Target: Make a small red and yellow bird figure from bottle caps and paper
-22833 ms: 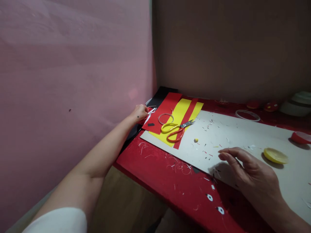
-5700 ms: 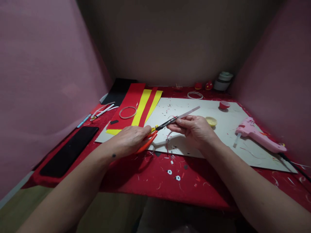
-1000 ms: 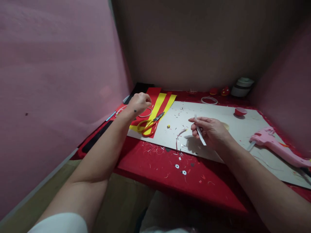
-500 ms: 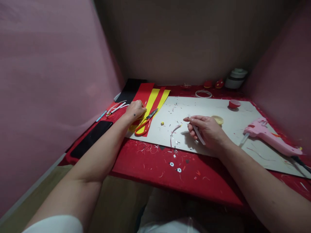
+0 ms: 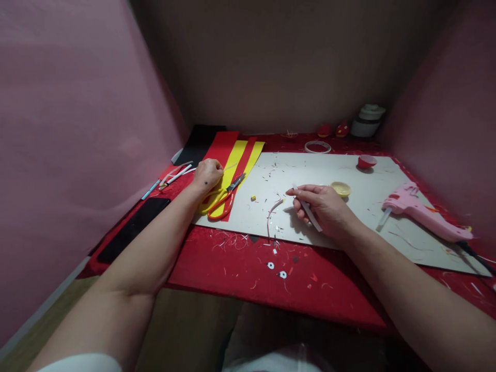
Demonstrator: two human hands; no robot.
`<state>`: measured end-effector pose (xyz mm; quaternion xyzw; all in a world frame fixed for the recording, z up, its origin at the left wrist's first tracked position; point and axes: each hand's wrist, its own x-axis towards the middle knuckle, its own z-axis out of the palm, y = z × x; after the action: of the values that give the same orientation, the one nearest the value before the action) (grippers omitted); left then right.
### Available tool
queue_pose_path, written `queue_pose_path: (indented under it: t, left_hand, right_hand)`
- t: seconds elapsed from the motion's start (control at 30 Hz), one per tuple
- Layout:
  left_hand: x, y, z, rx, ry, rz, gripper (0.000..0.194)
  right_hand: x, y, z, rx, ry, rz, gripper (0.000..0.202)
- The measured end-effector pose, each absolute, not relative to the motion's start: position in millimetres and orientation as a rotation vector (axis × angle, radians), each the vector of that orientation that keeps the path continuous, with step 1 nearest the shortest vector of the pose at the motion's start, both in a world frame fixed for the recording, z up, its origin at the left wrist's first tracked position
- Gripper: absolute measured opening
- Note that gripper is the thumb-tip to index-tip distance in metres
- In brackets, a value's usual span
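My right hand (image 5: 320, 206) is closed round a whitish, translucent glue stick (image 5: 308, 211), held slanting over the white board (image 5: 256, 217). At the left, my left hand (image 5: 208, 174) is closed above the red and yellow paper strips (image 5: 234, 157). A thin pale strand seems to stick out from its fingers; what they grip cannot be made out. Just beside it lie scissors (image 5: 220, 201) with red and yellow handles. Between the hands are a tiny yellow piece (image 5: 253, 198) and a curled thin strip (image 5: 273, 209). A yellow paper cup shape (image 5: 341, 189) sits behind my right hand.
A pink glue gun (image 5: 422, 212) lies at the right, its cord off the edge. Farther back are a red cup shape (image 5: 366, 162), a tape ring (image 5: 318, 147) and a lidded jar (image 5: 368, 120). A black phone (image 5: 134, 230) lies left; paper eyes (image 5: 277, 270) lie in front.
The view has shifted slightly, so everything sits a little farther left. Both hands keep nearly the same pose, and the glue stick stays in my right hand.
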<state>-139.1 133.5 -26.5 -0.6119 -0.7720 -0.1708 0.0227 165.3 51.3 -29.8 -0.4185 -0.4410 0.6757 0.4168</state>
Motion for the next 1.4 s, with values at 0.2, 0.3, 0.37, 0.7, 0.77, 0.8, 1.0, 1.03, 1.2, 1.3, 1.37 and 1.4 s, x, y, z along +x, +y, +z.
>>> queue_pose_path:
  t: [0.2,0.3,0.37,0.7,0.77,0.8,1.0,1.03,1.2,1.3,1.37,1.4]
  left_hand:
    - [-142.9,113.0,-2.9,-2.001,-2.282,-0.693,0.012]
    - [-142.7,94.1,13.2,-2.356,-2.25,-0.923,0.014]
    - [-137.5,81.8,22.0,-2.64,-2.19,-0.994,0.012]
    - [-94.1,56.8,30.3,-2.927,-2.083,-0.545,0.007]
    - [-91.5,55.8,28.8,-2.953,-2.015,-0.467,0.005]
    - [-90.4,55.2,28.3,-2.963,-1.98,-0.446,0.004]
    - [-85.4,51.4,25.9,-3.03,-1.813,-0.369,0.002]
    - [-85.8,51.7,24.6,-3.036,-1.801,-0.359,0.002]
    - [-96.7,60.0,16.3,-2.988,-2.134,-0.688,0.028]
    - [-99.7,62.6,16.5,-2.824,-2.162,-0.989,0.03]
    - [-94.0,59.3,18.6,-2.849,-1.925,-1.069,0.028]
    - [-88.8,56.4,19.4,-2.907,-1.797,-1.063,0.027]
  right_hand:
    - [166.4,51.8,-28.5,-1.043,-1.082,1.741,0.013]
    - [166.2,51.1,-27.5,-1.035,-1.1,1.765,0.014]
    - [165.2,50.0,-27.3,-1.021,-1.124,1.786,0.015]
    - [158.5,43.7,-24.4,-1.0,-1.183,1.776,0.017]
    - [152.7,43.3,-22.7,-1.025,-1.209,1.723,0.016]
    - [149.0,43.0,-22.3,-1.045,-1.238,1.69,0.015]
    - [127.1,38.4,-25.4,-1.18,-1.486,1.458,0.014]
    - [125.3,37.4,-25.6,-1.194,-1.524,1.403,0.019]
    - [124.5,33.7,-23.3,-1.237,-1.521,1.366,0.02]
    - [125.8,33.0,-22.0,-1.232,-1.492,1.407,0.022]
    - [126.3,32.8,-21.6,-1.206,-1.493,1.434,0.025]
    - [126.5,32.7,-21.6,-1.194,-1.494,1.448,0.026]
